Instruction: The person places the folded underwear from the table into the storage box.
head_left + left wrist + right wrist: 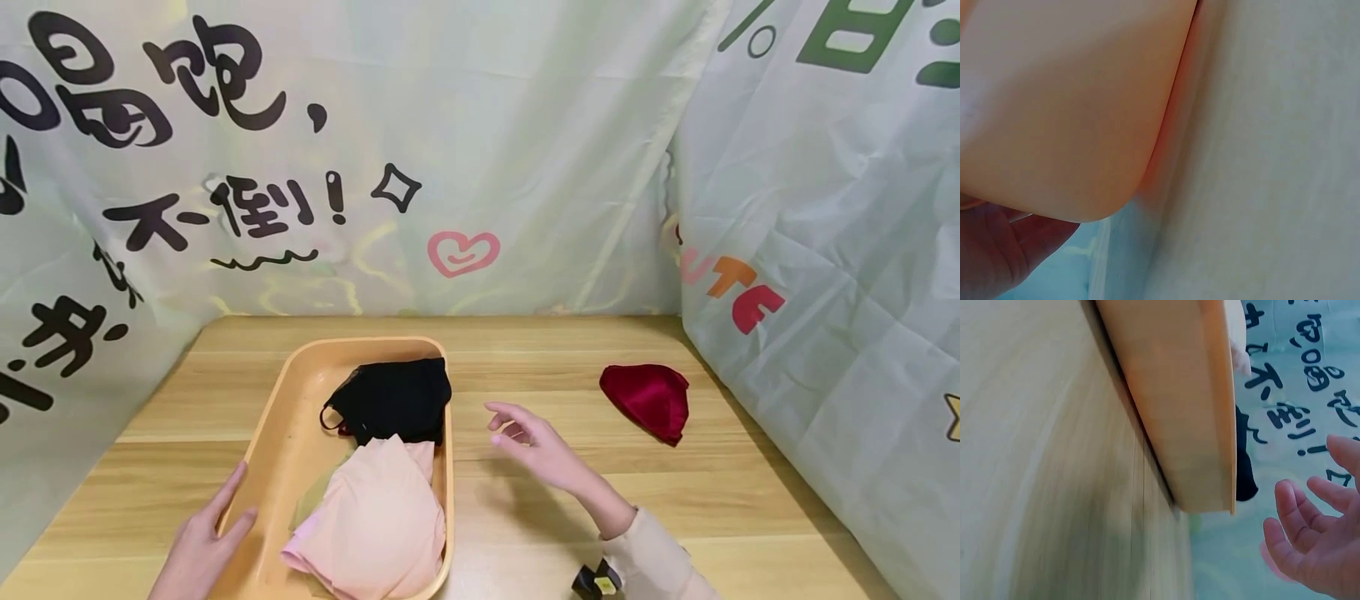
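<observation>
An orange plastic tray (273,421) stands on the table at the left of the head view. My left hand (198,533) holds its left rim, thumb over the inner side and fingers outside; in the left wrist view the fingers (1041,240) are partly hidden by the tray wall. Inside the tray lie a black garment with a thin strap (393,400) and, nearer me, a pale pink bra-like garment (378,508). To the right of the tray, my right hand (536,446) hovers with loosely bent fingers and nothing in them.
A dark red satin piece (648,400), folded and cup-shaped, lies on the wooden table (540,358) at the right. Olive and lilac cloth edges show under the pink garment. A small black object (596,581) is by the right sleeve. Printed curtains (562,167) hang behind and beside the table.
</observation>
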Tool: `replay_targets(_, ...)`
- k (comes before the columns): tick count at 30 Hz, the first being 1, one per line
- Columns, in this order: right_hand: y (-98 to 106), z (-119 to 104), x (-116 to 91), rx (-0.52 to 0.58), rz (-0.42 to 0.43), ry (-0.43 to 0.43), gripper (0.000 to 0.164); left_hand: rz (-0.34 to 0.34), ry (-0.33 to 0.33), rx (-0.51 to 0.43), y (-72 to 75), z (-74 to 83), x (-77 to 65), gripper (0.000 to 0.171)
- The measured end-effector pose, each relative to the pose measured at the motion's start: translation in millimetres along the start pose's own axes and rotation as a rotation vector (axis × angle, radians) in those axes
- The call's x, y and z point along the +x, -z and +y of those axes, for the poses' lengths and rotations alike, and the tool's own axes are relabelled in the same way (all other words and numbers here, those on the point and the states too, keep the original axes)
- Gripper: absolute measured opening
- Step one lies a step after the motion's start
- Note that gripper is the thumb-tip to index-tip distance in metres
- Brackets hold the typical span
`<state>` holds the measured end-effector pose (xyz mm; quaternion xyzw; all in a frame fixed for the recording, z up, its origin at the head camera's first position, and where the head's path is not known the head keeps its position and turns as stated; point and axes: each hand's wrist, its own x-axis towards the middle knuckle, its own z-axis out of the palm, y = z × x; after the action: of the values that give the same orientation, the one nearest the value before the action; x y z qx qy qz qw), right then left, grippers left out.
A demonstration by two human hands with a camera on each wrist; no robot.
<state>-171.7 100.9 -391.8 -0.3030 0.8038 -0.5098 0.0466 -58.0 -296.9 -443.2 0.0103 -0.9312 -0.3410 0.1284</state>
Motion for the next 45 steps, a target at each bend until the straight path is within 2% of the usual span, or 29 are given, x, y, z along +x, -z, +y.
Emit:
replay_targets(10, 20.9, 5.6, -3.8, -0.017, 0.081, -0.086, 0.040, -0.010, 0.019, 0.007, 1.0, 1.2, -0.2, 0.059)
replay_targets(21, 47.6, 14.7, -8.8, -0.079, 0.116, -0.208, 0.047, -0.016, 0.011, 0.005, 1.0, 1.3, -0.4, 0.058)
replay_targets(32, 85.7, 18.9, -14.0, -0.182, 0.173, -0.222, 0.048, 0.003, 0.004, 0.010, 0.0, 0.8, -0.3, 0.057)
replay_targets(45, 104.5, 32.3, -21.1, -0.251, 0.216, -0.257, 0.048, 0.024, -0.003, 0.017, -2.0, -1.6, -0.3, 0.059)
